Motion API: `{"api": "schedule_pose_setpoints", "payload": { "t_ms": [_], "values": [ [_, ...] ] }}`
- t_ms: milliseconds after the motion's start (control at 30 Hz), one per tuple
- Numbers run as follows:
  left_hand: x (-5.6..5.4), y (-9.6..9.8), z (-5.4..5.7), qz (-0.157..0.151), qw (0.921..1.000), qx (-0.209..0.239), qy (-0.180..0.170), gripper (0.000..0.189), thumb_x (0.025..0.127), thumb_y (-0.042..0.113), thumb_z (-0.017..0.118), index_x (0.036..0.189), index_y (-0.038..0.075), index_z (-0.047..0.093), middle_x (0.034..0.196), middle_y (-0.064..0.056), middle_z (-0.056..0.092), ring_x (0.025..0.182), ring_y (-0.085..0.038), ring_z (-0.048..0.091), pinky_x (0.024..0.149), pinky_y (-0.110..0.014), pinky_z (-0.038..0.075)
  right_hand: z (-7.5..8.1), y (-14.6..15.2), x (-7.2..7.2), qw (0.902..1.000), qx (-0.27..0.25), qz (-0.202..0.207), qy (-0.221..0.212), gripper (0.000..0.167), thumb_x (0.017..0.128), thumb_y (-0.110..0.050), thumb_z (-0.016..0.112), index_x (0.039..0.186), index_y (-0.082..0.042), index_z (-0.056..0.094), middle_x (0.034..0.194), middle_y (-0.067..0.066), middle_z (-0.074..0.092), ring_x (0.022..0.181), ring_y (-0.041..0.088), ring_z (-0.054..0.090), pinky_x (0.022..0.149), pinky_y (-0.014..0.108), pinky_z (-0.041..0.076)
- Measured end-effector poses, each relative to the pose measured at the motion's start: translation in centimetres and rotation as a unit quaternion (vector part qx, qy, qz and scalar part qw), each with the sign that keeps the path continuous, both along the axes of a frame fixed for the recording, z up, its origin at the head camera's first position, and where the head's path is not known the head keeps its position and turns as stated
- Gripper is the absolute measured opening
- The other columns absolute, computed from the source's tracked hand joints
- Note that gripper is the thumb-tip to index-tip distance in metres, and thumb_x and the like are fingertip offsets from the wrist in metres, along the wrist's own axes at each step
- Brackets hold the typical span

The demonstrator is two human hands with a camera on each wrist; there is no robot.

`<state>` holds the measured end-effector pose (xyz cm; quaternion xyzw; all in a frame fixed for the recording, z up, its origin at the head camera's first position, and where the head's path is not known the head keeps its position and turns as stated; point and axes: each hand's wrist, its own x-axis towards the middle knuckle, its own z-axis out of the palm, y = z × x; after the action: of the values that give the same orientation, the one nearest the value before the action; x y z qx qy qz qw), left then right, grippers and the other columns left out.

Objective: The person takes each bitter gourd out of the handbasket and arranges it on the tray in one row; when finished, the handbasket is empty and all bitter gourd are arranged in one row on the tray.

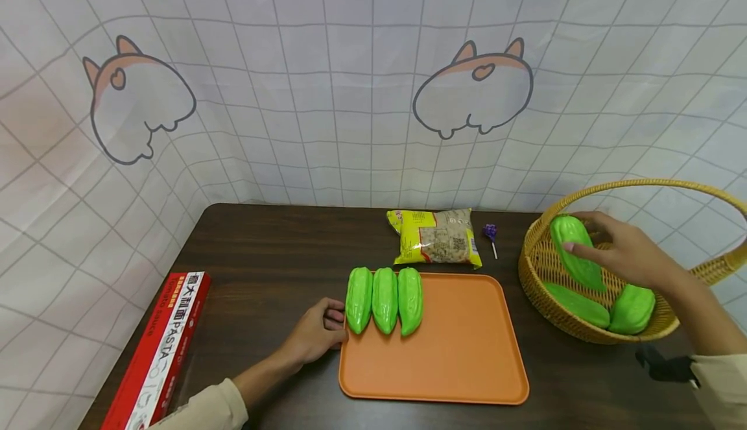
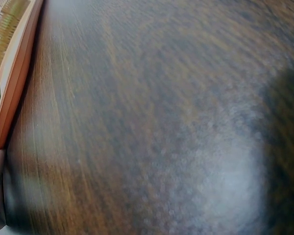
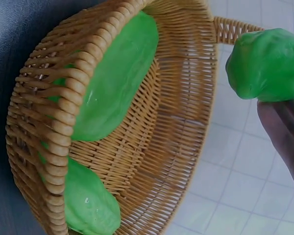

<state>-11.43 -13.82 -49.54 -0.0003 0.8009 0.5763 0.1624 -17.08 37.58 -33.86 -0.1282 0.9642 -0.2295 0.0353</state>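
My right hand [image 1: 630, 251] grips a long green toy vegetable [image 1: 574, 248], smooth and faintly ridged with a pointed end, over the wicker basket [image 1: 533, 287]. In the right wrist view, the held vegetable [image 3: 267, 63] shows end-on, above the basket's rim. Two more green vegetables lie inside, one long [image 1: 574, 303] and one at the near right [image 1: 633, 309]. At the left edge of the orange tray [image 1: 443, 365], my left hand [image 1: 315, 333] touches the rim with relaxed fingers. Three like vegetables [image 1: 385, 300] lie side by side in the tray's upper left part.
A yellow plastic packet [image 1: 434, 238] lies behind the tray, with a purple lollipop [image 1: 490, 230] to its right. On the left side of the dark wooden table [image 1: 280, 242] lies a red and white pasta box [image 1: 157, 352]. The basket's tall handle [image 1: 642, 183] arches over it.
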Motion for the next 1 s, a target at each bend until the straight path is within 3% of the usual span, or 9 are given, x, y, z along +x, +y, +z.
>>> {"api": "schedule_pose_setpoints", "payload": {
  "t_ms": [233, 500, 1000],
  "values": [
    [0.2, 0.1, 0.1, 0.005, 1.0, 0.002, -0.001, 0.055, 0.074, 0.0, 0.072, 0.127, -0.003, 0.054, 0.111, -0.016, 0.059, 0.089, -0.019, 0.064, 0.068, -0.031, 0.063, 0.1, 0.0, 0.9, 0.9999, -0.009, 0.004, -0.006, 0.069, 0.098, -0.035, 0.063, 0.151, 0.0, 0.036, 0.129, 0.033, 0.056, 0.111, 0.052, 0.059, 0.083, 0.067, 0.051],
    [0.2, 0.1, 0.0, 0.008, 1.0, 0.002, 0.004, 0.055, 0.074, -0.001, 0.072, 0.126, -0.003, 0.055, 0.111, -0.016, 0.059, 0.088, -0.018, 0.064, 0.068, -0.032, 0.062, -0.5, -0.5, 2.0, 0.9989, -0.038, 0.003, -0.026, 0.068, 0.098, -0.037, 0.063, 0.151, -0.003, 0.037, 0.139, 0.032, 0.049, 0.118, 0.056, 0.054, 0.084, 0.067, 0.052],
    [0.1, 0.0, -0.1, 0.004, 1.0, -0.003, 0.006, 0.054, 0.075, 0.0, 0.072, 0.126, -0.003, 0.054, 0.111, -0.016, 0.059, 0.089, -0.019, 0.064, 0.068, -0.031, 0.062, -1.6, -3.7, 3.5, 0.9958, -0.079, 0.022, -0.039, 0.061, 0.099, -0.032, 0.063, 0.149, -0.007, 0.039, 0.139, 0.03, 0.051, 0.121, 0.054, 0.054, 0.085, 0.063, 0.054]
  ]
}}
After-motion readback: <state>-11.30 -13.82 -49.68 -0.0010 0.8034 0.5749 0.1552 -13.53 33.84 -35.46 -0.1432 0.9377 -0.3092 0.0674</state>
